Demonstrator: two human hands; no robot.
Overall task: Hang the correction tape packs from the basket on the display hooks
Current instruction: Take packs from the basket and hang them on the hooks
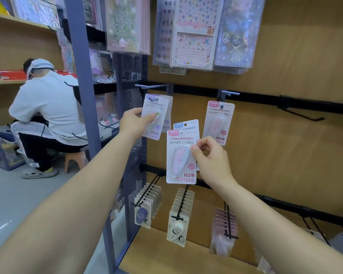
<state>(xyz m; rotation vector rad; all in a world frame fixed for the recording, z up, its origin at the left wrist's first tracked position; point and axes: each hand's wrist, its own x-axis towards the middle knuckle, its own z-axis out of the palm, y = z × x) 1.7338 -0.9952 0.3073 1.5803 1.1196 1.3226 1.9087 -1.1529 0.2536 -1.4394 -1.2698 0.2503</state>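
Fingers of your left hand grip a purple correction tape pack just below a grey hook; your right hand pinches a pink pack and a blue pack.

The left hand grips a purple-printed clear plastic correction tape pack by its left edge, just below a bare grey metal hook. A second pack seems to sit behind it, though blur leaves that uncertain. The right hand pinches a pink-and-white carded correction tape pack, with a blue-topped pack tucked behind. Another pink pack hangs from a second grey hook on the wooden back panel. Below, black wire hooks carry rows of carded packs.
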